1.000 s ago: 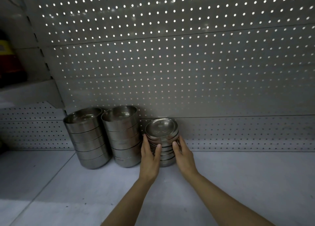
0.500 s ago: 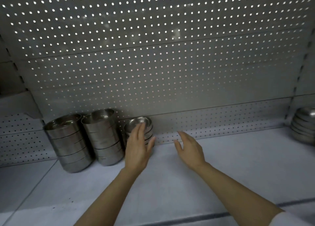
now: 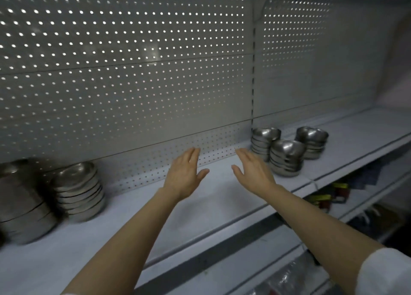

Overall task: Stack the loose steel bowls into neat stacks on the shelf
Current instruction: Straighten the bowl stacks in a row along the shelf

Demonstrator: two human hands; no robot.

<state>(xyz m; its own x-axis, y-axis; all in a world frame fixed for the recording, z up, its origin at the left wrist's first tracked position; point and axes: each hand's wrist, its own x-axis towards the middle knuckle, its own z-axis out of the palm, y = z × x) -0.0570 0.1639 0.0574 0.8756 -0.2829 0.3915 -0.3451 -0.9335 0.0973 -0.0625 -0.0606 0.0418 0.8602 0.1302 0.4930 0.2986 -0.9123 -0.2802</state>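
Bare forearms, two of them, reached up from the bottom edge over the pale shelf, with a white sleeve showing at the right elbow. Both hands hovered above the bare middle of the shelf, palms turned toward each other: the left hand with its fingers straight and released, holding nothing, and the right hand likewise spread and grasping nothing. Neither touched any bowl. To the left, well apart from the hands, two stacks of steel bowls showed, blurred: a small stack of about six shallow bowls, and just beside it at the frame edge a large stack of deeper bowls whose count could not be told. To the right, beyond the right hand, three more stacks stood close together: a front stack near the fingertips, a back stack against the wall, and a right stack; each held several bowls. Behind everything rose the perforated back panel, light shining through its holes. Below the shelf, at lower right, some yellow and red items lay, too blurred to name.
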